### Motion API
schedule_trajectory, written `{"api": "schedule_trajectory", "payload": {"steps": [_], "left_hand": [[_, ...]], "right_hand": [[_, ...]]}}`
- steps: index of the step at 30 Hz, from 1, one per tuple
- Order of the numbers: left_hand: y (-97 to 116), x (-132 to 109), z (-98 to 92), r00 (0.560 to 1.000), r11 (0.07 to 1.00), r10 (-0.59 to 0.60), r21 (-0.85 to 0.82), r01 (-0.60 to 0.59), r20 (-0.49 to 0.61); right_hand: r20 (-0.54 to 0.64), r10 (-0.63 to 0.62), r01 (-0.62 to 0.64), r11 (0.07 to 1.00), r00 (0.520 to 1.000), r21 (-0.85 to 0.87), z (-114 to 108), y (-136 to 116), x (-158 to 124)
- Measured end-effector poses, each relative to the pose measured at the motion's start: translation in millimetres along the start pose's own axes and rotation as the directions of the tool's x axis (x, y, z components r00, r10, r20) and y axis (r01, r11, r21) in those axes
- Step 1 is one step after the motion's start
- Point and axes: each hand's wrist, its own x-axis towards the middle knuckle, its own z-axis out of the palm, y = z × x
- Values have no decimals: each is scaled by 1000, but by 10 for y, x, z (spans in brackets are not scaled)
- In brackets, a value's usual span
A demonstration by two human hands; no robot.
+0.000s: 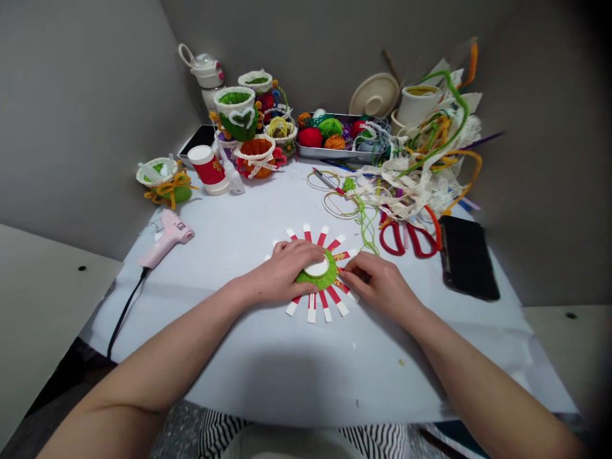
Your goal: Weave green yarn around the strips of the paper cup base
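A paper cup cut into red-and-white strips [307, 310] lies spread like a sun on the table, and green yarn [329, 275] is wound in a ring around its white round base [317, 265]. My left hand [291, 264] holds it from the left, fingers over the top of the ring and thumb at the lower edge. At the right side my right hand [377, 280] is closed in a pinch among the strips, beside the ring. Loose green yarn [367, 223] trails down to this hand from a small green bundle [349, 184]; the pinched part is mostly hidden.
A pink glue gun [167, 239] lies left. Red-handled scissors [408, 239] and a black phone [469, 258] lie right. Behind stand decorated yarn baskets [238, 115], a red-and-white paper cup [208, 169], a tray of yarn balls [335, 152] and heaped lace [411, 185].
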Motion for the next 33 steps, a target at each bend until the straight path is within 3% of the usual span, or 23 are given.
{"api": "schedule_trajectory", "payload": {"steps": [11,15,23,33], "left_hand": [[77,44,57,985,992,-100,57,109,-140],[82,33,21,986,996,-76,37,83,-151],[-31,-1,-52,997,995,12,100,-5,-77],[4,16,-35,999,996,-30,88,33,-32]], "right_hand": [[-32,-36,36,999,999,-19,5,-5,-12],[-54,-74,75,997,996,18,-1,-19,-29],[-27,-198,199,979,980,36,19,-66,-82],[-2,-174,174,985,985,3,10,-60,-104]]}}
